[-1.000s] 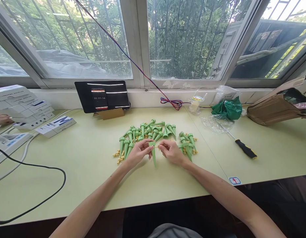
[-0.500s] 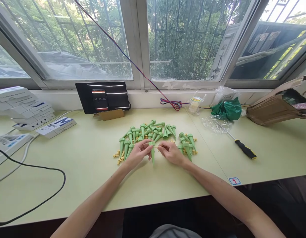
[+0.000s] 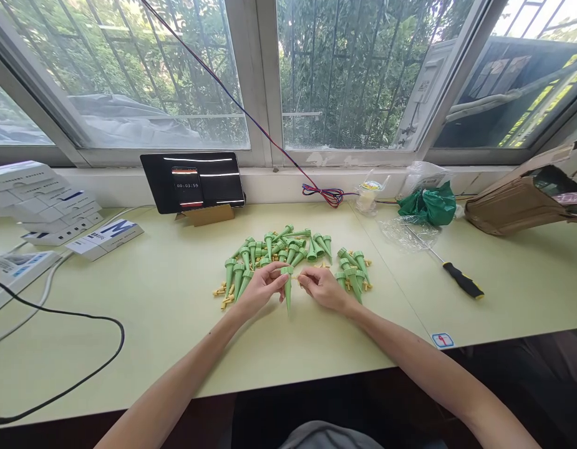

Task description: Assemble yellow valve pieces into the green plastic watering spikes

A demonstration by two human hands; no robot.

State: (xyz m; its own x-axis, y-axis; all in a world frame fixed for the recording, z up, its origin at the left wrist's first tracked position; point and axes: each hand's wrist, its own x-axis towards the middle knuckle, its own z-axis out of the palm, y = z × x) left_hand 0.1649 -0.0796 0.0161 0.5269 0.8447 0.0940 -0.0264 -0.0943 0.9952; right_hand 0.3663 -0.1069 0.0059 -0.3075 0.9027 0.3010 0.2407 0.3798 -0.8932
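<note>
Between the fingers of my left hand point(image 3: 264, 288) is a green plastic watering spike point(image 3: 289, 293), upright with its ribbed cap on top and its tip down. My right hand point(image 3: 320, 285) pinches a small yellow valve point(image 3: 295, 278) against the spike's side, just below the cap. How deep the valve sits cannot be made out. Behind my hands lies a pile of green spikes point(image 3: 269, 244), with yellow valves point(image 3: 226, 300) at its left edge. A smaller group of spikes point(image 3: 352, 274) with yellow valves lies just past my right hand.
A black-and-yellow screwdriver point(image 3: 462, 280) lies at the right, near a green bag point(image 3: 428, 204) and a cardboard box point(image 3: 508, 199). A tablet point(image 3: 213, 181) leans at the back. White boxes point(image 3: 40, 193) are stacked at the left, and a black cable point(image 3: 115, 333) curves across the table.
Both hands keep nearly the same place, the spike and valve still held together. The timer reflected in the tablet has gone up by one second.
</note>
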